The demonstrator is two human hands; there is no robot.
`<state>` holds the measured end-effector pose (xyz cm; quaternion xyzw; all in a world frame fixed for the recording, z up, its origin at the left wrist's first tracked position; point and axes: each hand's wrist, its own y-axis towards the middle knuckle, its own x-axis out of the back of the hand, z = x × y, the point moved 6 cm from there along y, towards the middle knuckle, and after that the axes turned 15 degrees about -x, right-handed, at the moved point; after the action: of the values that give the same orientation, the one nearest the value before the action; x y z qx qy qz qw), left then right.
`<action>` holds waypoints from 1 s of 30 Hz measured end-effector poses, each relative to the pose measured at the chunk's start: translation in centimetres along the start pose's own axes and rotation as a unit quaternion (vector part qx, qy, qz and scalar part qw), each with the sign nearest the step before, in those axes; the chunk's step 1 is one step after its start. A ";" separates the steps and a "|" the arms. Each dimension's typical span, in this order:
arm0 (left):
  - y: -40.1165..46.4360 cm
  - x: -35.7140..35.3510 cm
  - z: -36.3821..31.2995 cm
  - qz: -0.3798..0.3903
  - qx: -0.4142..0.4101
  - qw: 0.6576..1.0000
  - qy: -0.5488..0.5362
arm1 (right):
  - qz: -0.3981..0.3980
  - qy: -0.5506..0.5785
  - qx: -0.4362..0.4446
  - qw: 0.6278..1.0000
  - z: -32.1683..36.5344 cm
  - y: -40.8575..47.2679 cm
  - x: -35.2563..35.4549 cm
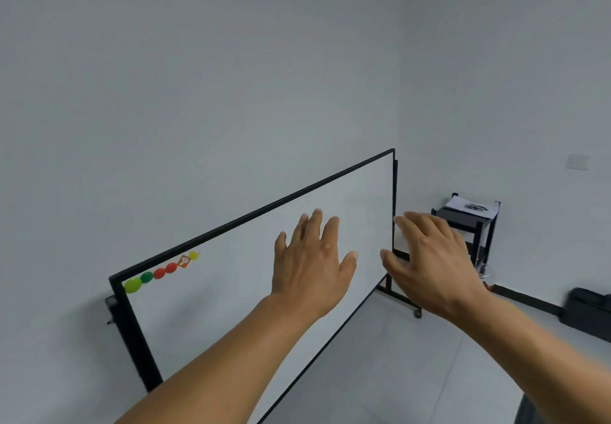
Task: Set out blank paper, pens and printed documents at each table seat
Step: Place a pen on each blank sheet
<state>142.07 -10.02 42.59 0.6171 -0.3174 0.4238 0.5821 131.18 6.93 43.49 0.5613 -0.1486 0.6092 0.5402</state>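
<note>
— Reaching forward with both arms, you have your left hand (pixel 314 258) and right hand (pixel 433 258) raised in front of a wheeled whiteboard (pixel 251 291), fingers straight and spread, nothing held in either. Where does that leave the job?

— At the start, by the look of it. No table or seat is in view, and no sheet or pen is in your grasp. What looks like the supply sits far right: a pile of papers (pixel 469 206) on top of a black cart (pixel 476 228) against the wall, with some small dark things lying on the pile. Those may be pens; they are too small to tell.

— And the board?

— It stands between you and the left wall, a row of coloured magnets (pixel 158 275) along its top left edge. Your right hand is just over its far right edge; whether either palm touches it cannot be told.

— Your next move?

— Likely getting to that cart. It calls for stepping right, round the board's foot and castor (pixel 418 314), minding the dark bag (pixel 588 311) on the floor at right, then gathering the pile with both hands so the sheets stay square.
</note>
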 end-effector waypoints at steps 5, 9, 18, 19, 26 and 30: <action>9.6 -2.9 2.2 -0.005 -0.039 0.999 -0.021 | -0.022 -0.017 -0.042 0.999 -2.1 8.2 -1.5; 16.5 -6.8 3.7 -0.008 -0.087 0.995 -0.040 | -0.030 -0.034 -0.081 0.996 -3.4 14.1 -4.5; 31.3 -15.1 7.3 0.004 -0.185 0.978 -0.094 | -0.046 -0.101 -0.166 0.980 -5.6 25.6 -9.4; 33.1 -16.0 7.4 0.013 -0.195 0.976 -0.100 | -0.045 -0.108 -0.179 0.977 -6.3 26.8 -9.5; 42.5 -21.5 4.9 0.014 -0.244 0.961 -0.131 | -0.056 -0.139 -0.235 0.960 -11.9 32.7 -10.0; 47.8 -25.2 1.8 0.012 -0.265 0.954 -0.137 | -0.062 -0.149 -0.259 0.952 -16.9 36.4 -11.3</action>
<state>89.01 -20.18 41.67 0.4893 -0.5025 0.2423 0.6704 89.90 1.13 43.91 0.4949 -0.3451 0.4246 0.6751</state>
